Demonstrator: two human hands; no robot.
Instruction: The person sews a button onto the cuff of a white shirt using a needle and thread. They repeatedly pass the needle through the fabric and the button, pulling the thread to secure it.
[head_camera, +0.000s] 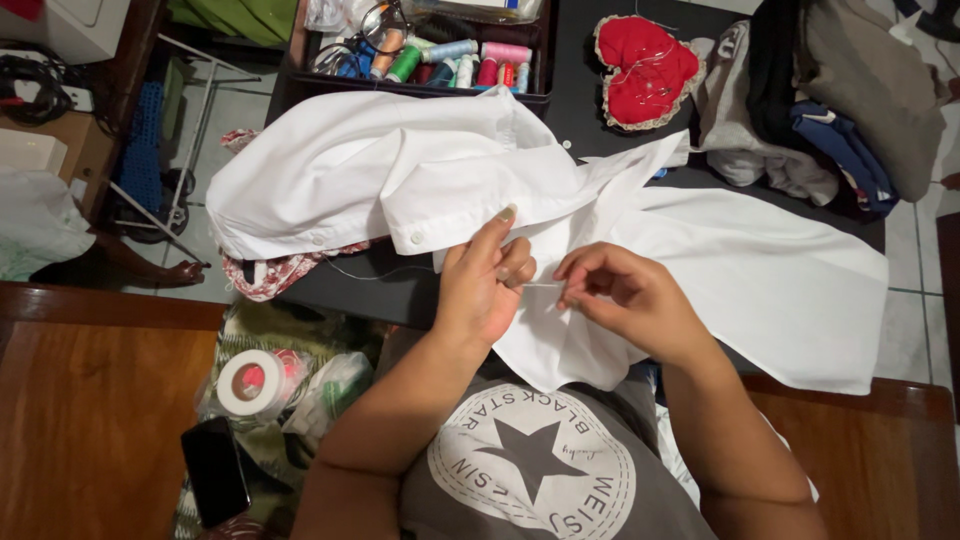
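Hand-sewing is under way on the crumpled white cotton shirt (560, 215) spread over the dark bench (575, 110). The left hand (483, 290) pinches its near edge; the right hand (625, 295) pinches a thin thread, probably a needle. Next likely needs a steady pull.

A home sewing corner. A dark tabletop (585, 110) carries a tray (420, 88) of coloured thread spools (450, 60), a red heart-shaped pincushion (645, 72) stuck with pins, and a heap of folded clothes (820, 110). A white shirt (420, 175) lies spread across it. A tape roll (250, 383) and phone (214, 470) lie beside the wooden furniture (90, 420); the floor (915, 260) is tiled.
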